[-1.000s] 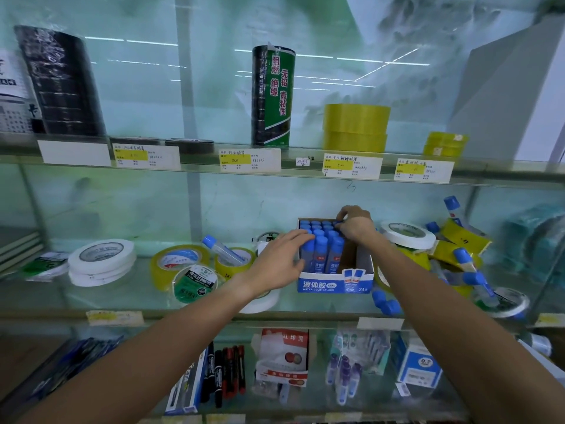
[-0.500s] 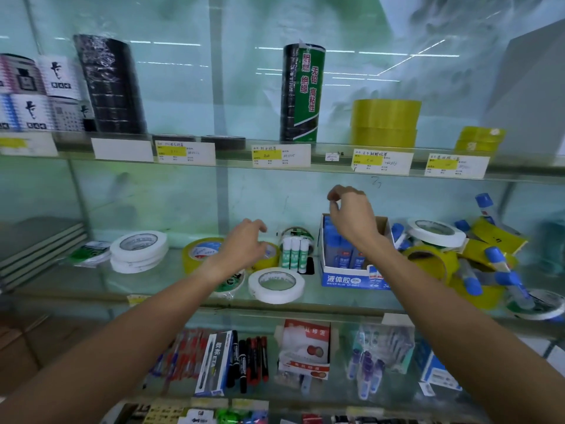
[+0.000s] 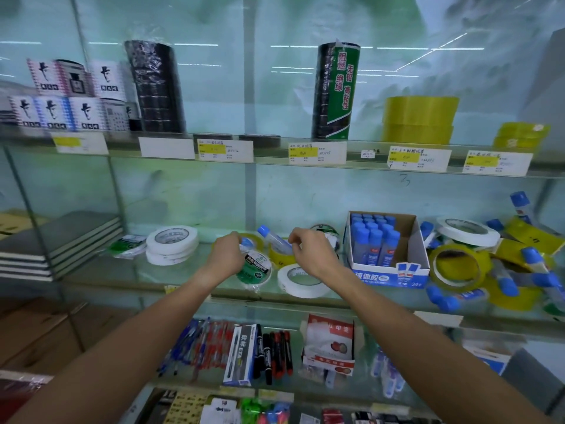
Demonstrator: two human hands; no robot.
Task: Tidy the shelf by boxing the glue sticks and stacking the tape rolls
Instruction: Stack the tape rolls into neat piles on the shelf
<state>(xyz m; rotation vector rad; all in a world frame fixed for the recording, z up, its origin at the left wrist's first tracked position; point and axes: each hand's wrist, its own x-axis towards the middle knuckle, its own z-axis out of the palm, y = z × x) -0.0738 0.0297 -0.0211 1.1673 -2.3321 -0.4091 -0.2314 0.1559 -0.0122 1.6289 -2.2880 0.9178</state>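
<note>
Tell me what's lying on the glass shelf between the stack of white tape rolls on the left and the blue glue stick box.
In the head view, between the white tape stack and the glue stick box: yellow tape rolls, a loose glue stick, a green-labelled roll, a flat white roll, and both hands.

We observe even, bright, cool illumination with a green-blue cast across the whole view. Long ceiling tube lights reflect as white streaks in the glass back panel (image 3: 214, 87). Shadows are weak and diffuse. Motion blur softens the notebook packs (image 3: 67, 96) at upper left and the price labels (image 3: 318, 153), whose writing we cannot read. Wide-angle distortion bows the upper glass shelf (image 3: 275, 162) and stretches the forearms toward the lower corners. The right edge is smeared.
</note>
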